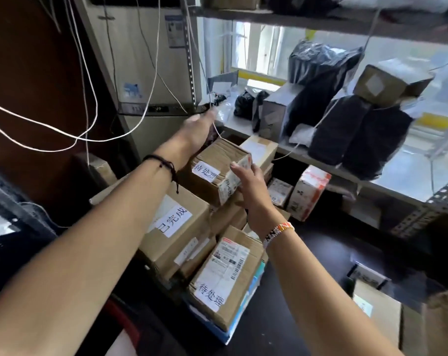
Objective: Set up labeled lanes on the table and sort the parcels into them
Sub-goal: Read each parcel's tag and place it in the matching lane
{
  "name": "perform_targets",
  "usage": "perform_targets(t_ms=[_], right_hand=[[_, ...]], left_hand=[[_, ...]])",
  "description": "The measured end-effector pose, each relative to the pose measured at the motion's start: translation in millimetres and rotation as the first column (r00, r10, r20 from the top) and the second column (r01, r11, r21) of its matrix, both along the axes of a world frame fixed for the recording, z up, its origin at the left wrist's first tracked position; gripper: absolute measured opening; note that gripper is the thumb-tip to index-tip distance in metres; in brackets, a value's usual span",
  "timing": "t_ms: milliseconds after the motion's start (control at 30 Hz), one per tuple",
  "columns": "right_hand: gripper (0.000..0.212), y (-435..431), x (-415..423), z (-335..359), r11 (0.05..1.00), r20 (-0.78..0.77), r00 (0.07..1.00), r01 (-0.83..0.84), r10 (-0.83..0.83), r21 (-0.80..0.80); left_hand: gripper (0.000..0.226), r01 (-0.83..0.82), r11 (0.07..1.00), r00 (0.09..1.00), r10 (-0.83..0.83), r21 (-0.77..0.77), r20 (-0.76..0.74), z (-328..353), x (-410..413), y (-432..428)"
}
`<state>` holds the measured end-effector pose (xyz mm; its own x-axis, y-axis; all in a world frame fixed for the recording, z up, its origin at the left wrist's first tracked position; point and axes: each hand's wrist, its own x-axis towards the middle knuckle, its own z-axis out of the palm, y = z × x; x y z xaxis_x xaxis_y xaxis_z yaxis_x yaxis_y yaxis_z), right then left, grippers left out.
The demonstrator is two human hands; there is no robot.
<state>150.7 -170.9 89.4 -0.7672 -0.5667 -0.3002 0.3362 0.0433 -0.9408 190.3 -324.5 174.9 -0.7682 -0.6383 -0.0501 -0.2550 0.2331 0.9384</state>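
A brown cardboard parcel (215, 168) with a white handwritten label sits on top of a stack of boxes at the centre. My left hand (197, 129) grips its far left side. My right hand (248, 183) holds its near right end, where a printed shipping label wraps the corner. Below to the left lies a larger box (176, 232) with a white handwritten label. Nearer to me is another labelled box (225, 281) resting on a blue-edged flat parcel.
A metal shelf (346, 173) on the right carries black bagged parcels (356, 134) and small cartons. A white-and-red box (307, 191) stands under it. White cables (84, 134) hang at the left before a tall air conditioner (146, 73). Dark table surface (307, 265) lies near right.
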Motion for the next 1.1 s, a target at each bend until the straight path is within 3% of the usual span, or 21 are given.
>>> perform_targets(t_ms=[133,200,300,433,533,633,733,1100], right_hand=[[0.098,-30.5,-6.1,-19.3,1.0,-0.015,1.0,0.014,-0.014,-0.022],[0.098,-30.1,-6.5,-20.0,0.998,-0.037,0.999,-0.011,0.009,-0.054],[0.085,-17.8,-9.7,-19.8,0.994,-0.075,0.997,0.011,-0.02,-0.108],[0.074,7.2,-18.3,-14.2,0.979,-0.105,0.99,0.074,-0.095,-0.19],[0.061,38.6,-23.1,5.0,0.958,-0.166,0.971,0.128,-0.174,-0.256],[0.062,79.3,-28.0,26.1,0.926,-0.205,0.95,0.157,-0.237,-0.345],[0.063,122.8,-27.7,48.2,0.888,-0.234,0.918,0.207,-0.322,-0.41],[0.061,297.0,-7.1,117.7,0.827,-0.397,0.76,0.318,-0.514,-0.464]], left_hand=[[0.065,0.087,0.996,0.953,-0.092,0.029,0.29,-29.5,-9.3,-24.1],[0.065,0.102,0.995,0.948,-0.102,0.017,0.301,-38.6,-13.1,-23.1],[0.069,0.092,0.996,0.968,-0.093,0.013,0.234,-34.4,-15.0,-15.0],[0.045,0.192,0.981,0.972,-0.191,0.012,0.138,-11.7,-18.6,13.6],[0.044,0.235,0.972,0.972,-0.235,-0.014,0.032,5.8,-19.2,41.9],[0.038,0.217,0.976,0.968,-0.214,0.01,-0.13,23.2,-22.4,72.1],[0.031,0.322,0.947,0.908,-0.31,-0.006,-0.28,36.6,-24.0,111.0],[0.035,0.623,0.779,0.688,-0.501,0.073,-0.525,65.7,-32.0,261.0]])
